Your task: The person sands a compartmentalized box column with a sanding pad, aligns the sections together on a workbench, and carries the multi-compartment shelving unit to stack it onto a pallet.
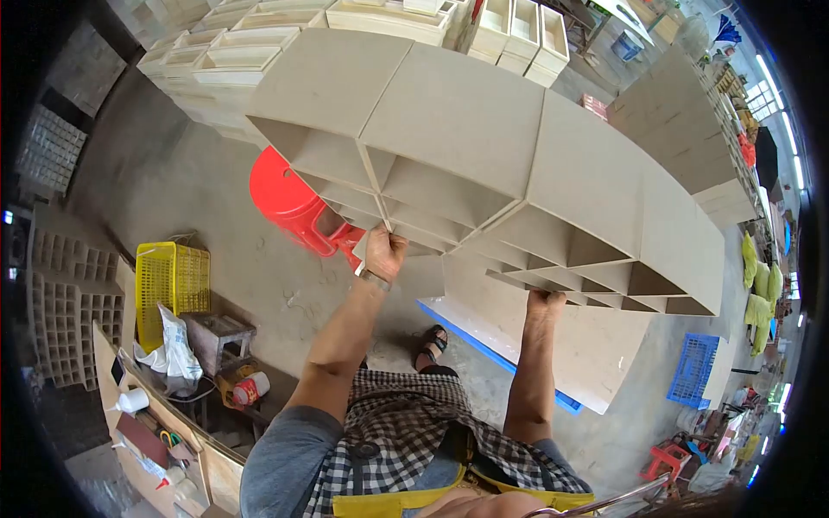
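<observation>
Several grey-brown board shelf units (458,121) with open compartments stand side by side in front of me, their openings facing down toward me. My left hand (384,253) is closed at the lower edge of the units, left of the middle, with its fingers wrapped round a divider board. Further right, my right hand (546,300) grips the lower edge of the right-hand unit, its fingers partly hidden under the board. Below the units lies a large flat board (596,345) on a blue base (484,350).
A red plastic stool (289,198) stands left of the units. Farther left are a yellow crate (173,285), a small stool (218,337) and a bench (203,457) with bottles and scissors. A blue crate (693,371) sits at the right; wooden trays (250,47) are stacked behind.
</observation>
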`<action>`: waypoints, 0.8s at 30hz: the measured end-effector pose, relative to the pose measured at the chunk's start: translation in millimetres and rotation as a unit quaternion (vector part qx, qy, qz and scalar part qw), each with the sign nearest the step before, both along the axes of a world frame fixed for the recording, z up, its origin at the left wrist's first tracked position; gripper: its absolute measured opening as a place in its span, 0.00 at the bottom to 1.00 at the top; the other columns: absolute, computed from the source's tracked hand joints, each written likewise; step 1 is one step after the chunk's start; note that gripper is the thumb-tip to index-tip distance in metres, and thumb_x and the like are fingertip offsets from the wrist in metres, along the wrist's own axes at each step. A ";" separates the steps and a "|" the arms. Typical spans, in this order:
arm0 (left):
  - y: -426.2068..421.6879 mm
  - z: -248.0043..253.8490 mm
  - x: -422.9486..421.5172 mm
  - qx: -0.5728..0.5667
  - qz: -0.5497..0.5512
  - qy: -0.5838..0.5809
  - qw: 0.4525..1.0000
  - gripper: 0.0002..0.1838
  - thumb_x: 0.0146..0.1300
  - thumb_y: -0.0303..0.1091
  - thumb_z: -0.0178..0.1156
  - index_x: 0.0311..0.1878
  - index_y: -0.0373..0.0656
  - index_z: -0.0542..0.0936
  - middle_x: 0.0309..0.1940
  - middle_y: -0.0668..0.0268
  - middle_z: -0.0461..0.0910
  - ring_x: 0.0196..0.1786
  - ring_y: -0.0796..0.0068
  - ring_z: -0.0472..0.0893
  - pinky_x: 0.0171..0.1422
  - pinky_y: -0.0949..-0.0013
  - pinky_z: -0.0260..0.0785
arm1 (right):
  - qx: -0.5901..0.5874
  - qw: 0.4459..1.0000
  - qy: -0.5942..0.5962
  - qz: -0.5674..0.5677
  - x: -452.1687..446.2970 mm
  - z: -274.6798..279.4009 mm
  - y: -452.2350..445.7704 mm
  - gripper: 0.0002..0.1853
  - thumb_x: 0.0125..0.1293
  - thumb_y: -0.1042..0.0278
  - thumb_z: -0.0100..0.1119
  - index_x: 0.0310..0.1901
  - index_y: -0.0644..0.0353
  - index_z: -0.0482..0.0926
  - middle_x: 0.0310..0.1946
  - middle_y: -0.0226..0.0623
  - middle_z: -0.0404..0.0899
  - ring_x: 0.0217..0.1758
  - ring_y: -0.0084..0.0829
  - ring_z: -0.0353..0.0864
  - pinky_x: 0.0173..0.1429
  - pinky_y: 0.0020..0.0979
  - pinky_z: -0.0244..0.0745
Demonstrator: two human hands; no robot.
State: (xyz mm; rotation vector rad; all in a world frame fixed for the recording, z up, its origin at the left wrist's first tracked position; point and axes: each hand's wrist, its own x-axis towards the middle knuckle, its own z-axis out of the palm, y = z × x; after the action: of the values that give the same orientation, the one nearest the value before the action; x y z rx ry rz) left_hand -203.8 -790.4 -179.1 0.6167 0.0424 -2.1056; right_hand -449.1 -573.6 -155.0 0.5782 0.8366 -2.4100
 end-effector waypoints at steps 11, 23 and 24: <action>26.3 -0.6 32.7 0.000 0.184 -0.061 0.981 0.11 0.60 0.25 0.41 0.43 0.35 0.70 0.44 0.62 0.74 0.46 0.72 0.75 0.52 0.69 0.70 | 0.016 0.993 -0.025 0.112 2.7 -22.4 -51.2 0.10 0.62 0.63 0.46 0.41 0.58 0.71 0.36 0.31 0.74 0.39 0.28 0.75 0.38 0.28 0.76; 83.2 -28.4 100.5 0.027 0.234 -0.071 0.969 0.12 0.63 0.29 0.42 0.46 0.35 0.70 0.45 0.62 0.73 0.48 0.68 0.73 0.51 0.69 0.70 | 0.038 0.981 -0.010 0.187 52.2 -42.0 -43.1 0.06 0.63 0.66 0.43 0.37 0.53 0.71 0.29 0.24 0.72 0.24 0.15 0.68 0.17 0.14 0.57; 84.2 -24.4 102.5 0.023 0.236 -0.071 0.969 0.12 0.63 0.29 0.42 0.46 0.35 0.70 0.45 0.63 0.73 0.48 0.68 0.74 0.51 0.69 0.70 | 0.050 0.981 -0.018 0.187 54.2 -45.1 -43.7 0.06 0.63 0.66 0.43 0.37 0.54 0.71 0.29 0.24 0.72 0.24 0.15 0.67 0.17 0.14 0.57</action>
State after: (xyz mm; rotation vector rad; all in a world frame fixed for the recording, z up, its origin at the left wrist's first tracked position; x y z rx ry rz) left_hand -101.4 -706.2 -203.5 0.7057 0.1430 -1.6011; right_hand -394.9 -617.3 -200.1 0.4535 0.9598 -2.0216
